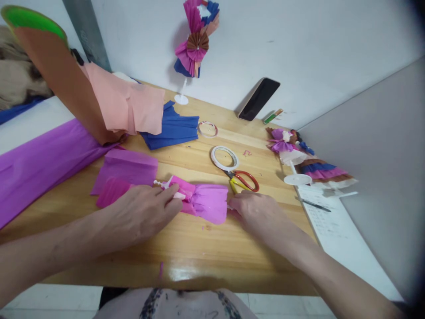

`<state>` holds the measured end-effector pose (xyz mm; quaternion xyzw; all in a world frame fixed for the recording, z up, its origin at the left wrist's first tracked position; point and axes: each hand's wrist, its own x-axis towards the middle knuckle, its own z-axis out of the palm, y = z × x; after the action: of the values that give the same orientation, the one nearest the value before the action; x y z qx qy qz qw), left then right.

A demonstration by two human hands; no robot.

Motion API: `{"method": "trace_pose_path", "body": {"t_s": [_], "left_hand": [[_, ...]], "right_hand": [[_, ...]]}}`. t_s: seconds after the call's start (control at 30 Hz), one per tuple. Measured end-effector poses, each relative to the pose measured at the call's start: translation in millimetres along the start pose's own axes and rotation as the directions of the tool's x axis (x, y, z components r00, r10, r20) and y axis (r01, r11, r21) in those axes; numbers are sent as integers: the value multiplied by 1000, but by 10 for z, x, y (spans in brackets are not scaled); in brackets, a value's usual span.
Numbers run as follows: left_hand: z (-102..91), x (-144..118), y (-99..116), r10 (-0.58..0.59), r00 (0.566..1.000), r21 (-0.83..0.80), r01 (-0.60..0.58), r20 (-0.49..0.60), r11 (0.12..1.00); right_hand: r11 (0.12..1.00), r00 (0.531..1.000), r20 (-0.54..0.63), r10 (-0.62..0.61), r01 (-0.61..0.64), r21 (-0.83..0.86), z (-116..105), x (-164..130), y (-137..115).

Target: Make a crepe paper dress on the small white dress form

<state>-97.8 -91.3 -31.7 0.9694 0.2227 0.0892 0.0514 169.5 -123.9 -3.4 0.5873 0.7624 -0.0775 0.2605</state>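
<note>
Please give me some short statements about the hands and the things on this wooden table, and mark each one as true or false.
1. The left hand rests on the pink paper dress. True.
2. The right hand holds the scissors. False: the scissors lie on the table just beyond the hand, untouched.
3. A phone leans against the wall. True.
4. The tape roll lies on the blue paper. False: it lies on bare wood, next to the scissors.
5. A paper doll stands upright on a white stand near the wall. True.
</note>
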Motion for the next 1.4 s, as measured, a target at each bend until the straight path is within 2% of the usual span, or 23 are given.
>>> {"method": "trace_pose_path", "body": {"t_s": [0.13,0.23,0.5,0.87,1.03,1.3,1.4], "left_hand": [[-8,18,33,41,999,140,-37,-29,989],[-12,24,64,26,999,155,-21,-25,988],[9,65,193,-31,999,367,35,-15,930],[35,66,305,-6,1000,448,6,-2,894],[79,84,299,-51,998,485,34,22,874],[124,85,266,-56,998,518,50,-4,854],[109,90,267,-33,999,527,22,11,849]], "right_hand": [[1000,997,-72,-18,18,-5,28,-3,-3],[1000,996,-90,-19,17,-23,25,-9,-13],[997,993,-109,-42,35,-62,24,-36,-46],[1000,994,-111,-20,18,-17,118,3,-32],[998,989,-139,-53,57,20,72,-45,13],[996,986,-147,-84,88,27,60,-64,50],[996,986,-145,-79,83,25,69,-61,44]]}}
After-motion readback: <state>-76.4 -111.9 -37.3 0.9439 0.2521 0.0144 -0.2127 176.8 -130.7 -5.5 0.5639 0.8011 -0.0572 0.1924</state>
